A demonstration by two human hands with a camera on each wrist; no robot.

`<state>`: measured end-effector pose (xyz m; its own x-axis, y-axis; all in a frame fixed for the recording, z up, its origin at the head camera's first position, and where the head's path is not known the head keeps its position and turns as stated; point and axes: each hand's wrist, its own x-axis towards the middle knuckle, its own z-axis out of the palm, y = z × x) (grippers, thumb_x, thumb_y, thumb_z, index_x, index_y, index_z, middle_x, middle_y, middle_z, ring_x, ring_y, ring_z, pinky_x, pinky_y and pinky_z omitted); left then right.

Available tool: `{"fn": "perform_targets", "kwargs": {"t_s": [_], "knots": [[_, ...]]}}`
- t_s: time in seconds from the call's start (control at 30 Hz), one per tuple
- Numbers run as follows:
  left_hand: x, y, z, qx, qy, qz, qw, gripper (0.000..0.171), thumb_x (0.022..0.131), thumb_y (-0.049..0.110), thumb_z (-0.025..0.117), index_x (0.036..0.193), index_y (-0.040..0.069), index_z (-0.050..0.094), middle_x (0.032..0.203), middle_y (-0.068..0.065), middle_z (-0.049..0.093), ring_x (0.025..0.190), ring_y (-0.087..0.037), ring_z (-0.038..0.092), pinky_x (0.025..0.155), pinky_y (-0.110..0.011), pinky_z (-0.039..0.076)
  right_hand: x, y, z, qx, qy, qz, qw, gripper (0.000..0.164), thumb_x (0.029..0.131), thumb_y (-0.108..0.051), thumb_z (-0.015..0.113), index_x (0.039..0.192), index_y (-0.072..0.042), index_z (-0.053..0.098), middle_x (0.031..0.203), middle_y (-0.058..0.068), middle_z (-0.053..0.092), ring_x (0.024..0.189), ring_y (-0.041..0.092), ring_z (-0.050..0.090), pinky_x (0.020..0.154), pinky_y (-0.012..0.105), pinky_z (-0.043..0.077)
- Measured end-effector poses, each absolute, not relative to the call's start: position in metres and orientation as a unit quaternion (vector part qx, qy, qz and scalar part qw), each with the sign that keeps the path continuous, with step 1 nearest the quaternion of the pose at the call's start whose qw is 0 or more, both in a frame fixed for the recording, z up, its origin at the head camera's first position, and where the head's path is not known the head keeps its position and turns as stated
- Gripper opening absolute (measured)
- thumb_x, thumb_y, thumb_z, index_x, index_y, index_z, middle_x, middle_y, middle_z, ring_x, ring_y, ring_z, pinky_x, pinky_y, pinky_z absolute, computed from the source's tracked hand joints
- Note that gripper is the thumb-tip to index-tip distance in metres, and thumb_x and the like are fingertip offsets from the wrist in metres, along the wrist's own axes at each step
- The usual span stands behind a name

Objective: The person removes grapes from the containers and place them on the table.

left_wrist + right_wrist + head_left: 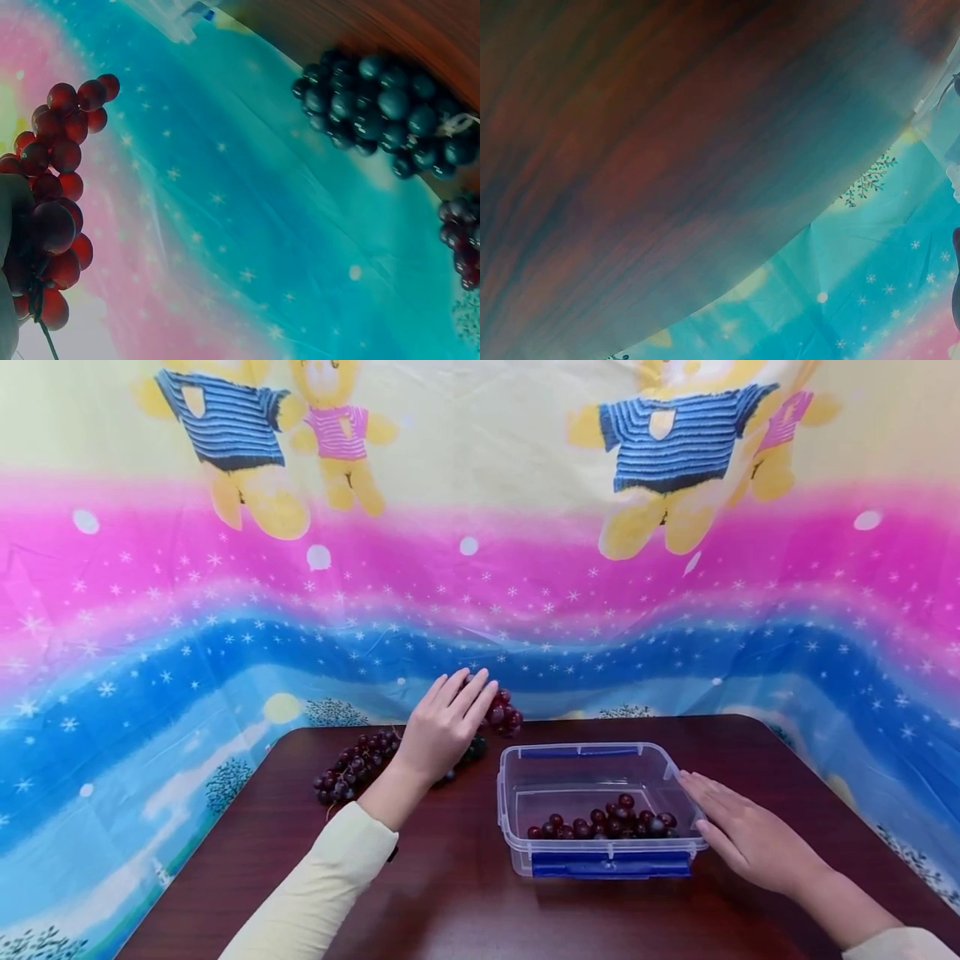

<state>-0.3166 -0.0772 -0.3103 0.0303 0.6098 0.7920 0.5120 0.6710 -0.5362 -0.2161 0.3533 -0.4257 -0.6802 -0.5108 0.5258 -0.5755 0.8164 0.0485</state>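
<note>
My left hand [444, 727] holds a bunch of red grapes [504, 713] up over the back of the table, left of the container. In the left wrist view the held red bunch [64, 142] hangs beside the fingers, its thin stem showing below. A clear plastic container [592, 772] with blue clips stands with its lid off; dark red grapes [618, 818] lie in its front right part. My right hand [742, 831] rests against the container's right rim, fingers straight. Beneath the left hand lies a bunch of black grapes [375, 109].
Another bunch of dark red grapes [352, 770] lies on the brown table [442, 893], left of the left forearm. Behind the table hangs a printed cloth [480, 585] with bears and snowflakes, close to the table's back edge.
</note>
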Motion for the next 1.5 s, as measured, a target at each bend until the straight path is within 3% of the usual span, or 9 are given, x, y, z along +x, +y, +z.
{"fn": "perform_targets", "kwargs": {"t_s": [0.27,0.53,0.77,1.03,1.4,1.5], "knots": [[-0.318,-0.101,-0.323,-0.380,-0.715,0.041,0.586,0.032,0.103,0.001,0.042,0.123,0.002,0.066,0.122,-0.014,0.065,0.110,-0.032,0.062,0.091,-0.046,0.050,-0.216,0.353,-0.427,0.290,-0.917,0.061,0.266,0.061,0.092,-0.017,0.065,0.147,-0.004,0.042,0.146,0.016,0.045,0.141,-0.004,0.009,0.110,0.011,0.005],[-0.316,-0.119,-0.338,-0.362,-0.731,0.051,0.577,0.030,0.101,0.003,0.045,0.122,0.001,0.067,0.121,-0.014,0.066,0.107,-0.032,0.063,0.089,-0.045,0.052,-0.217,0.354,-0.428,0.293,-0.918,0.061,0.262,0.060,0.093,-0.017,0.063,0.147,-0.004,0.041,0.151,0.010,0.039,0.141,-0.004,0.007,0.110,0.012,0.004],[-0.313,-0.127,-0.349,-0.346,-0.739,0.063,0.575,0.037,0.105,0.006,0.035,0.116,0.001,0.070,0.116,-0.014,0.068,0.102,-0.032,0.065,0.085,-0.046,0.054,-0.217,0.354,-0.428,0.296,-0.915,0.064,0.267,0.061,0.092,-0.017,0.064,0.147,-0.004,0.041,0.153,0.006,0.036,0.142,-0.003,0.008,0.111,0.012,0.005],[-0.311,-0.130,-0.370,-0.319,-0.759,0.068,0.563,0.037,0.098,0.000,0.036,0.113,0.000,0.070,0.114,-0.014,0.069,0.099,-0.033,0.065,0.081,-0.046,0.054,-0.216,0.353,-0.425,0.307,-0.909,0.062,0.274,0.063,0.091,-0.016,0.065,0.147,-0.003,0.040,0.153,0.007,0.036,0.142,-0.002,0.010,0.111,0.013,0.006],[-0.305,-0.125,-0.389,-0.298,-0.791,0.050,0.532,0.032,0.095,0.000,0.043,0.114,-0.004,0.068,0.114,-0.016,0.068,0.098,-0.035,0.066,0.079,-0.047,0.055,-0.216,0.353,-0.426,0.308,-0.909,0.060,0.273,0.062,0.092,-0.016,0.064,0.148,-0.003,0.040,0.155,0.004,0.032,0.142,-0.002,0.009,0.111,0.013,0.006],[-0.304,-0.123,-0.393,-0.293,-0.795,0.052,0.528,0.034,0.097,0.002,0.039,0.114,-0.004,0.068,0.112,-0.016,0.068,0.096,-0.034,0.066,0.076,-0.046,0.056,-0.216,0.353,-0.425,0.308,-0.910,0.059,0.272,0.063,0.092,-0.017,0.065,0.148,-0.003,0.040,0.155,0.003,0.032,0.142,-0.002,0.008,0.111,0.013,0.006]]}}
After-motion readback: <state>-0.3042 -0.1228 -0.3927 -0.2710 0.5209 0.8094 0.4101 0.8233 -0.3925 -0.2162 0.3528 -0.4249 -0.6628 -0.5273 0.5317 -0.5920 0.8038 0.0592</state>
